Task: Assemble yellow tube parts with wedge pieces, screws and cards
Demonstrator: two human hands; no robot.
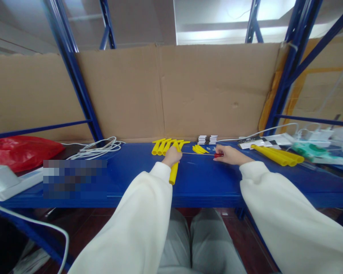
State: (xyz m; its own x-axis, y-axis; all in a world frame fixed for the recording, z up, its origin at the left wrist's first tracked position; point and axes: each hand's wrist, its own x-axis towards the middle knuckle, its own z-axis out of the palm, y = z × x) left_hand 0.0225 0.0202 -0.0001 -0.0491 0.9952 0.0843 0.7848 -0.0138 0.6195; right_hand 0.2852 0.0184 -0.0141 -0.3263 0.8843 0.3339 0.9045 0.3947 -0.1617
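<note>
Yellow tube [173, 176] sits near mid-tabletop [208, 182], clasped in a closed left hand [172, 156]; the right hand [229, 155] pinches a red-handled tool [218, 155], work apparently under way. T-ended tubes [160, 149] near the rear edge look finished; plain tubes [277, 155] toward the right edge and loose yellow pieces [199, 149] seemingly remain.

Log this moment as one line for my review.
left hand: holding yellow tube | right hand: holding red-handled tool | nearby: yellow strips, blue shelf
</note>
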